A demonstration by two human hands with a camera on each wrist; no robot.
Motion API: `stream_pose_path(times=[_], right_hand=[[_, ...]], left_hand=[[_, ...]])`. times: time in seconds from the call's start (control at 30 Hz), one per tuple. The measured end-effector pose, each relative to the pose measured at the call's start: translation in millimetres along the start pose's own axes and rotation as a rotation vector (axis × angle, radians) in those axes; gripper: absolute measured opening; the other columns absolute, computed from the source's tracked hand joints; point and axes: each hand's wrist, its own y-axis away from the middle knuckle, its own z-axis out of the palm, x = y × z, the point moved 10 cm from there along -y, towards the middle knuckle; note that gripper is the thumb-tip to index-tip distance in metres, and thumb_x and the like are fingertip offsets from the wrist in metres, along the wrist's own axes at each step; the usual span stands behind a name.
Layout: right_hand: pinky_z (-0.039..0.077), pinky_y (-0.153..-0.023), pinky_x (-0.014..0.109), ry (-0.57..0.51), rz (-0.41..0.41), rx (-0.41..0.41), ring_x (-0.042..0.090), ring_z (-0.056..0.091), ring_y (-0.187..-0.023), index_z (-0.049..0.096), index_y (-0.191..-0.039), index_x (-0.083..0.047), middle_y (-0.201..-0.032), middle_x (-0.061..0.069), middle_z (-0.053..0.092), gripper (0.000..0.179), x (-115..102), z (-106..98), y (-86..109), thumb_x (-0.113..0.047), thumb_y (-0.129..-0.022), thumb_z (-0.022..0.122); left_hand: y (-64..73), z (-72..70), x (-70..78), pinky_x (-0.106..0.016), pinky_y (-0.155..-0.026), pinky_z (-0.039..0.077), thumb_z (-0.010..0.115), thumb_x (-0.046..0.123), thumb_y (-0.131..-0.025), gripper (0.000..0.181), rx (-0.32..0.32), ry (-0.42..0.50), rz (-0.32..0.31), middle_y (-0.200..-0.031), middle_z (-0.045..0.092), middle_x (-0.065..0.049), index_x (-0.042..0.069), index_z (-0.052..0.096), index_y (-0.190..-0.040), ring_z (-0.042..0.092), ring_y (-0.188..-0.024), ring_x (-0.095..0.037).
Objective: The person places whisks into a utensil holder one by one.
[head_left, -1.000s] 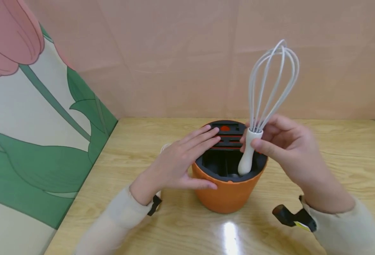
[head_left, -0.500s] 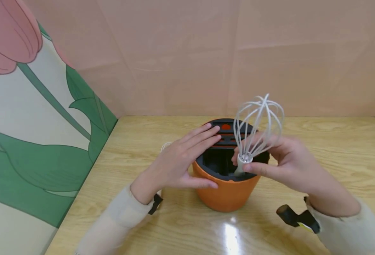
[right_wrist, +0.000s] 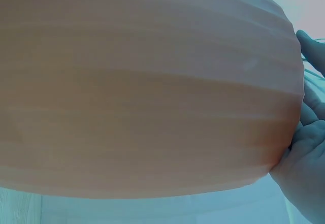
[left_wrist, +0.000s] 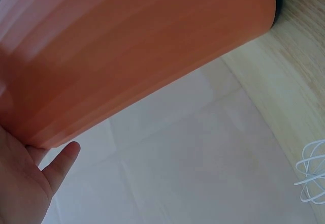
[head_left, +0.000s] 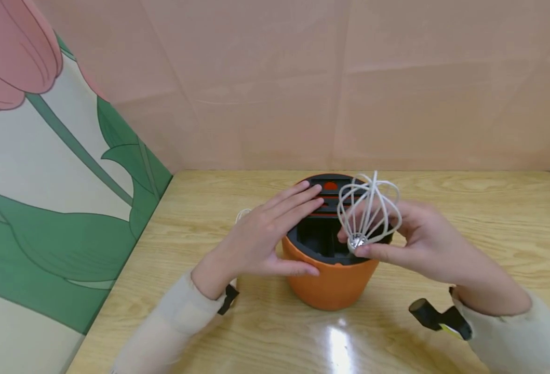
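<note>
An orange utensil holder [head_left: 328,288] with a black divided insert [head_left: 328,209] stands on the table in the head view. Over its right front part, my right hand [head_left: 426,236] pinches a white whisk [head_left: 357,242] just below the wires. The wire loops point up; the handle is down inside the holder, out of sight. My left hand [head_left: 265,236] rests with straight fingers on the holder's left rim, thumb along the front. In the left wrist view, the holder's orange side [left_wrist: 137,46] fills the upper part. The right wrist view is mostly orange wall [right_wrist: 152,97], with the right hand at its edge.
More white wire loops [left_wrist: 312,173] lie on the table left of the holder, mostly hidden behind the left hand in the head view. A pink wall covering [head_left: 265,93] rises behind the wooden table [head_left: 499,223]. A flower-patterned panel [head_left: 69,249] borders it on the left.
My right hand has lowered the whisk into the holder; its handle, visible a second ago, has gone down inside. The left hand has stayed on the rim.
</note>
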Motion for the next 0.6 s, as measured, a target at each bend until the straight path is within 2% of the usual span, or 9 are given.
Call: stream_pose_path(times=[0.17,0.3,0.47,0.6], right_hand=[[0.05,-0.094,0.017,-0.013,-0.006,-0.015,0.011,0.068,-0.101,0.051,-0.132,0.011,-0.107,0.005,0.071,0.064,0.2,1.8,1.9,0.017,-0.073,0.076],[0.049,-0.097,0.018,-0.022,-0.001,-0.005,0.012,0.066,-0.105,0.05,-0.131,0.014,-0.111,0.005,0.071,0.063,-0.3,0.1,3.9,0.019,-0.073,0.075],[0.048,-0.099,0.02,-0.044,-0.013,0.067,0.015,0.067,-0.107,0.047,-0.131,0.018,-0.114,0.009,0.07,0.061,-2.4,-9.1,7.9,0.019,-0.075,0.074],[0.05,-0.097,0.024,-0.144,-0.042,0.139,0.021,0.069,-0.106,0.043,-0.13,0.022,-0.113,0.016,0.069,0.061,-2.8,-16.8,12.1,0.019,-0.077,0.072]], left_hand=[[0.6,1.0,-0.6,-0.032,-0.123,0.027,0.083,0.056,-0.07,0.102,-0.004,0.004,-0.005,-0.157,0.041,-0.013,0.002,0.045,-0.147,0.029,-0.151,-0.026],[1.0,1.6,-0.8,-0.032,-0.123,0.027,0.083,0.057,-0.07,0.102,-0.002,0.0,-0.008,-0.157,0.041,-0.012,0.003,0.045,-0.148,0.029,-0.151,-0.026],[1.4,1.8,-0.7,-0.032,-0.123,0.026,0.082,0.057,-0.07,0.103,-0.004,-0.005,-0.009,-0.157,0.04,-0.012,0.003,0.044,-0.148,0.029,-0.151,-0.025],[1.0,1.4,-0.3,-0.032,-0.124,0.026,0.082,0.057,-0.07,0.103,-0.004,-0.004,-0.004,-0.157,0.04,-0.012,0.003,0.043,-0.148,0.029,-0.151,-0.026]])
